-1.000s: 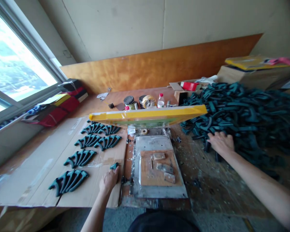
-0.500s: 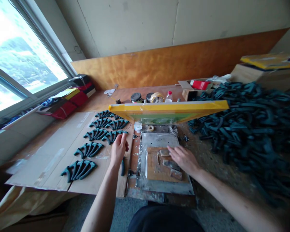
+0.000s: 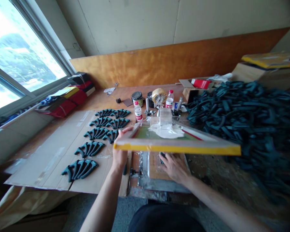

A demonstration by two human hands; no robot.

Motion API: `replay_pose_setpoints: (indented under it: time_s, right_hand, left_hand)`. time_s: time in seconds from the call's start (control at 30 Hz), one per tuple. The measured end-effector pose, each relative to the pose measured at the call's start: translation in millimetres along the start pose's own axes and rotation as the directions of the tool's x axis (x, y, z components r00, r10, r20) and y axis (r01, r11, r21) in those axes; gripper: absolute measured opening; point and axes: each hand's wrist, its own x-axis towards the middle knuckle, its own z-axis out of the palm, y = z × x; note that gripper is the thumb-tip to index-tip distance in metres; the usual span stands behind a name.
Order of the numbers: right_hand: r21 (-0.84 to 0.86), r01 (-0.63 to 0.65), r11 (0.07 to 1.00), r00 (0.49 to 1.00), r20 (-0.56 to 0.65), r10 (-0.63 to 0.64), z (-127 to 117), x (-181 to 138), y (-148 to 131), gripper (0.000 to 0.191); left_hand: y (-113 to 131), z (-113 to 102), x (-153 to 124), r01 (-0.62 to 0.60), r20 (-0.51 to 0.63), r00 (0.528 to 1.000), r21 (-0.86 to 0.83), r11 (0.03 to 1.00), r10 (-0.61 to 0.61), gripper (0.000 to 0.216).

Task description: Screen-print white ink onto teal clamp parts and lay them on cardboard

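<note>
A screen-printing frame with yellow tape along its front edge hangs tilted over the work plate. White ink and an upright squeegee are on its mesh. My left hand is closed at the frame's left front corner, its fingers over the side rail and partly hidden. Under the frame, my right hand is on the wooden board, its fingertips closed on a small dark piece. The frame hides the rest of that piece and the board's back part.
Fans of dark green curved pieces lie in rows on flat cardboard at left. A big heap of similar pieces covers the right side. Bottles, an ink can and a tape roll stand behind the frame.
The frame has swung down toward me, exposing its ink and squeegee. My left hand has moved from the cardboard rows to the frame's corner. My right hand has shifted slightly left on the board.
</note>
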Motion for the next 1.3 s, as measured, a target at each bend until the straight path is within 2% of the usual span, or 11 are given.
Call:
replay_pose_setpoints:
  time_s: [0.1, 0.2, 0.33, 0.4, 0.5, 0.7, 0.77, 0.9, 1.0, 1.17, 1.3]
  right_hand:
    - [-0.133, -0.036, 0.99, 0.999, -0.003, 0.036, 0.6, -10.9, 64.1, 0.046]
    - [0.054, -0.232, 0.971, 0.967, -0.093, 0.236, -3.9, 3.4, 110.5, 0.027]
    - [0.379, -0.182, 0.907, 0.97, -0.084, 0.23, -20.5, 57.2, 100.0, 0.049]
    - [0.417, -0.105, 0.903, 0.994, 0.028, 0.103, -24.7, 76.1, 78.2, 0.033]
    - [0.455, -0.06, 0.888, 0.988, 0.151, -0.011, -22.6, 71.1, 51.9, 0.007]
    - [0.56, 0.324, 0.762, 0.917, 0.012, -0.399, -28.5, 18.9, 55.1, 0.018]
    - [0.603, 0.351, 0.716, 0.892, 0.017, -0.451, -31.7, 18.8, 60.9, 0.015]
    - [0.563, 0.302, 0.769, 0.951, -0.119, -0.287, -24.4, 19.0, 51.6, 0.019]
    - [0.511, 0.393, 0.765, 0.916, -0.289, -0.278, -17.7, 5.7, 39.9, 0.025]
    - [0.643, 0.253, 0.723, 0.966, -0.123, -0.228, -26.9, 29.7, 54.0, 0.012]
    - [0.58, -0.027, 0.814, 0.998, -0.036, 0.059, -38.8, 83.2, 83.2, 0.05]
  left_hand:
    - [-34.9, -25.2, -32.1, 0.233, 0.05, 0.969, 0.11, 0.966, -0.24, 0.057]
    - [-84.7, -38.5, -55.0, 0.362, 0.121, 0.912, 0.211, 0.908, -0.392, 0.059]
    - [-135.7, -40.3, -62.4, 0.314, 0.11, 0.92, 0.365, 0.877, -0.375, 0.07]
    - [-145.4, -40.4, -60.4, 0.292, 0.106, 0.921, 0.449, 0.844, -0.375, 0.065]
    - [-149.3, -42.6, -57.7, 0.292, 0.11, 0.914, 0.492, 0.82, -0.391, 0.059]
    - [-155.4, -44.7, -57.8, 0.301, 0.107, 0.915, 0.458, 0.836, -0.388, 0.054]
    - [-155.6, -44.3, -58.2, 0.276, 0.126, 0.921, 0.458, 0.845, -0.369, 0.054]
    - [-152.6, -44.2, -59.0, 0.288, 0.116, 0.921, 0.441, 0.85, -0.372, 0.056]
    - [-151.7, -44.1, -59.7, 0.339, 0.09, 0.91, 0.405, 0.849, -0.406, 0.059]
    - [-144.4, -43.6, -58.5, 0.366, 0.117, 0.898, 0.337, 0.868, -0.424, 0.064]
    - [-108.8, -43.3, -52.2, 0.402, 0.168, 0.875, 0.27, 0.875, -0.454, 0.074]
